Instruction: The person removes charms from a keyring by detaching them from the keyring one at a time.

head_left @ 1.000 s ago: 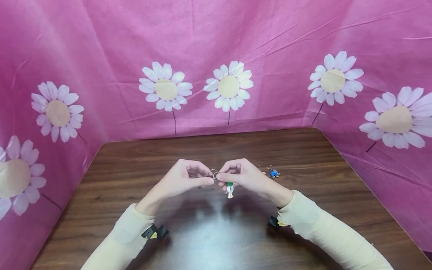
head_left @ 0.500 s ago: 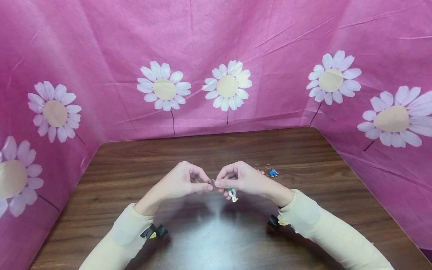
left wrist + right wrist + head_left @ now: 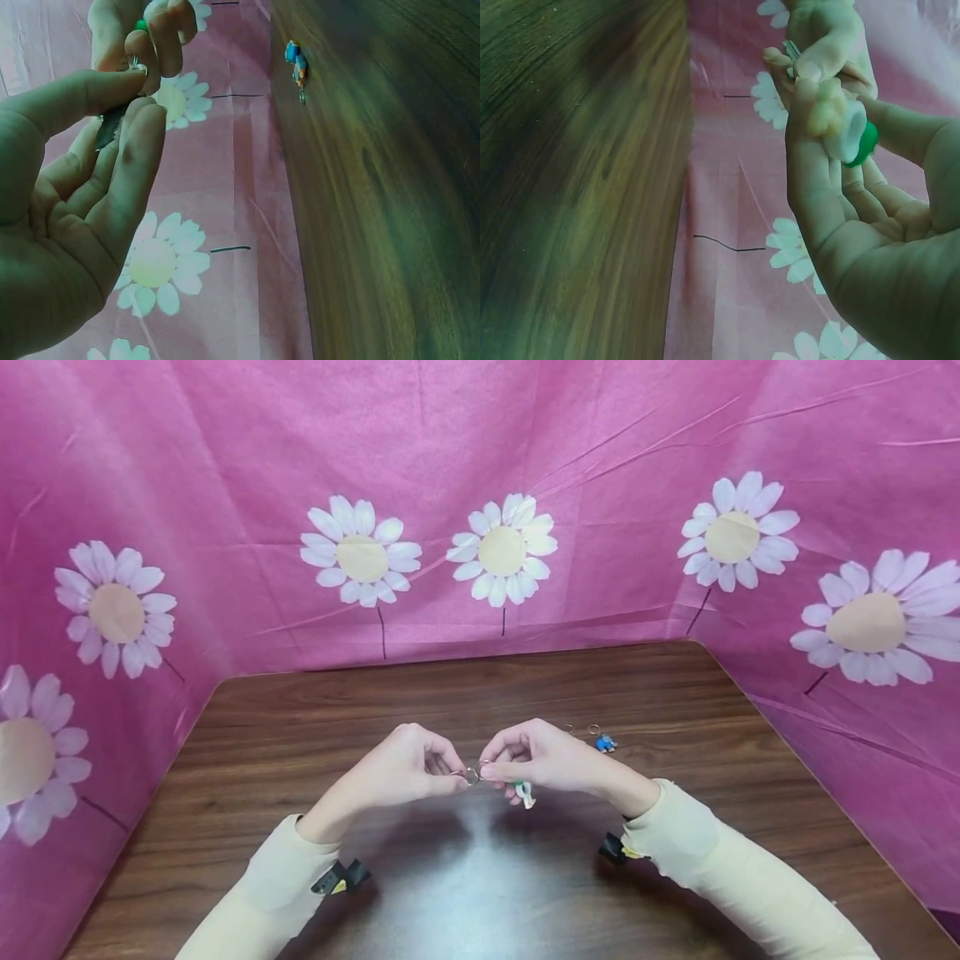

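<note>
Both hands meet over the wooden table in the head view, with a thin metal ring [image 3: 472,776] between their fingertips. My left hand [image 3: 408,768] pinches a small flat metal key [image 3: 111,126] between thumb and fingers; most of it is covered by them. The thumb and index finger of my right hand [image 3: 543,760] pinch the ring's other side. From the right hand hangs a keychain charm [image 3: 845,133] in green, white and pale yellow, lying along the index finger in the right wrist view. How the key and the ring join I cannot tell.
On the table [image 3: 300,710], behind the right hand, lie a blue keychain charm [image 3: 606,743] with its own ring [image 3: 594,729] and a second ring [image 3: 569,728], partly hidden. A pink cloth [image 3: 420,443] with printed daisies walls the back and sides.
Both hands have sunk slightly toward the near side, still fingertip to fingertip. The ring between them has turned, and the green and white charm has swung a little to the right.
</note>
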### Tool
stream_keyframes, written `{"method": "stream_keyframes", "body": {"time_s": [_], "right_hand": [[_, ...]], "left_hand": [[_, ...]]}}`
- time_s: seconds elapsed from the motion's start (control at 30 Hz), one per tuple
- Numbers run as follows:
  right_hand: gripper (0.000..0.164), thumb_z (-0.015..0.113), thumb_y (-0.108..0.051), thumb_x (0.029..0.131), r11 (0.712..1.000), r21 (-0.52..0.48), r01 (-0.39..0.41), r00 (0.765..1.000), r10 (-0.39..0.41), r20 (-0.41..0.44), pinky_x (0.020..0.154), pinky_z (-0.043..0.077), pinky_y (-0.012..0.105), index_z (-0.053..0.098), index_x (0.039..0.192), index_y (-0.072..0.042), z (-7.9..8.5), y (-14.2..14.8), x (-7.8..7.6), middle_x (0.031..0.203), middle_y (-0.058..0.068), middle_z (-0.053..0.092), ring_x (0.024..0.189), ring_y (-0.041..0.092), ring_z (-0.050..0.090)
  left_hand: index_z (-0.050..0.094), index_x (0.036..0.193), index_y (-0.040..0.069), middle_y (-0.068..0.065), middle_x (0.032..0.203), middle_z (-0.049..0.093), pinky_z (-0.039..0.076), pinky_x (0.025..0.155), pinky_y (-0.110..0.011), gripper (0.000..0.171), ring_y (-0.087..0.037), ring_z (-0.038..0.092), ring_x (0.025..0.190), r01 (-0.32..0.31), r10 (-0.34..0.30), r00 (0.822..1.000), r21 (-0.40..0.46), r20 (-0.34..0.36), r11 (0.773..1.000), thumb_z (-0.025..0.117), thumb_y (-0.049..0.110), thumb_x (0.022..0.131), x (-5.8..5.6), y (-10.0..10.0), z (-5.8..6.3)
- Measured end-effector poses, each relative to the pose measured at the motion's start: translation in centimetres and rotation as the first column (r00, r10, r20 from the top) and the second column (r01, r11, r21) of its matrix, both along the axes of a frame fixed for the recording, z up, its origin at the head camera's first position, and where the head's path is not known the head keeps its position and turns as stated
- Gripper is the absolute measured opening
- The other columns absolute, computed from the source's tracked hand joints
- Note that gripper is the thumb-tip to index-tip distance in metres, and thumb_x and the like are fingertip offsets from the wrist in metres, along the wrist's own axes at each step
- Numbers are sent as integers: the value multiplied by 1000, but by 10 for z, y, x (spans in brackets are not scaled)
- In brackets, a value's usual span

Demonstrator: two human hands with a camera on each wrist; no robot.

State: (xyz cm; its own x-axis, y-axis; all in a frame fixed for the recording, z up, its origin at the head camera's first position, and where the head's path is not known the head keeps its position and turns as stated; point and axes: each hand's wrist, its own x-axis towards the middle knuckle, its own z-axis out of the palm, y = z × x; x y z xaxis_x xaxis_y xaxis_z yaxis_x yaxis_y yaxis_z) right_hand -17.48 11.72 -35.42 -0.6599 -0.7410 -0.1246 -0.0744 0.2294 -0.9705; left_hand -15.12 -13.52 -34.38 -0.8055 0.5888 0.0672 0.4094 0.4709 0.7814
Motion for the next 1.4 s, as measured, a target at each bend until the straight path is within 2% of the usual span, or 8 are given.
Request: {"method": "stream_keyframes", "body": {"time_s": [0.2, 0.4, 0.67, 0.87, 1.03, 1.2, 1.3, 1.4], "right_hand": [[20, 73, -12, 95, 999, -17, 38, 997, -39, -62, 56, 60, 37, 71, 102, 6, -3, -3, 0, 77, 12, 71, 61, 18, 65], [23, 73, -14, 95, 994, -52, 97, 994, -100, -43, 53, 56, 29, 71, 105, 7, -4, -3, -2, 78, 11, 71, 61, 18, 64], [25, 73, -16, 95, 993, -57, 104, 994, -105, -8, 52, 56, 31, 70, 106, 6, -4, -1, -1, 81, 11, 71, 60, 18, 64], [20, 73, -15, 95, 996, -39, 82, 997, -83, -11, 51, 55, 28, 72, 105, 2, -3, -2, -1, 82, 9, 72, 59, 17, 64], [17, 74, -18, 95, 999, 42, 30, 999, -28, -36, 51, 56, 33, 75, 103, -4, 0, -3, -2, 81, 8, 73, 59, 16, 64], [14, 74, -19, 95, 997, 83, 5, 999, -1, -52, 50, 55, 33, 76, 101, -8, 2, -2, -3, 82, 8, 74, 59, 17, 64], [14, 74, -19, 95, 998, 67, 18, 998, -14, -55, 50, 55, 31, 76, 101, -7, 1, -1, -4, 83, 10, 74, 58, 17, 63], [17, 73, -17, 95, 999, 10, 42, 999, -41, -29, 52, 57, 32, 74, 104, -3, 1, 0, -4, 84, 12, 73, 59, 18, 64]], "left_hand": [[78, 88, 18, 9, 76, 73, 59, 62, -30, 7, -11, 71, 70, -33, 31, 999, 55, 24, 998, 83, 21, 84, 0, -1, 0], [79, 97, 14, 6, 84, 75, 59, 66, -33, 17, -18, 73, 77, -86, 78, 996, 159, 52, 984, 86, 22, 84, 0, -4, 0], [79, 98, 15, 5, 83, 75, 55, 60, -30, 16, -28, 73, 76, -129, 124, 992, 201, 36, 971, 84, 24, 86, -1, -2, -2], [79, 98, 16, 5, 83, 75, 56, 61, -30, 12, -19, 72, 73, -94, 90, 995, 179, 32, 979, 82, 22, 88, 0, -1, -3], [80, 95, 16, 6, 82, 76, 57, 60, -29, 8, -12, 70, 71, -34, 33, 999, 129, 8, 991, 81, 14, 87, 2, 1, -1], [80, 91, 16, 8, 78, 74, 54, 55, -25, 9, -4, 65, 65, 8, 0, 994, 67, -110, 998, 79, 9, 86, 5, 4, -1], [79, 92, 15, 9, 80, 73, 55, 59, -25, 9, -4, 65, 67, 15, -2, 986, 75, -167, 997, 78, 8, 86, 5, 6, -2], [78, 95, 14, 9, 82, 72, 57, 65, -27, 8, -9, 67, 73, 7, 10, 992, 133, -126, 991, 78, 10, 88, 5, 5, -5]]}}
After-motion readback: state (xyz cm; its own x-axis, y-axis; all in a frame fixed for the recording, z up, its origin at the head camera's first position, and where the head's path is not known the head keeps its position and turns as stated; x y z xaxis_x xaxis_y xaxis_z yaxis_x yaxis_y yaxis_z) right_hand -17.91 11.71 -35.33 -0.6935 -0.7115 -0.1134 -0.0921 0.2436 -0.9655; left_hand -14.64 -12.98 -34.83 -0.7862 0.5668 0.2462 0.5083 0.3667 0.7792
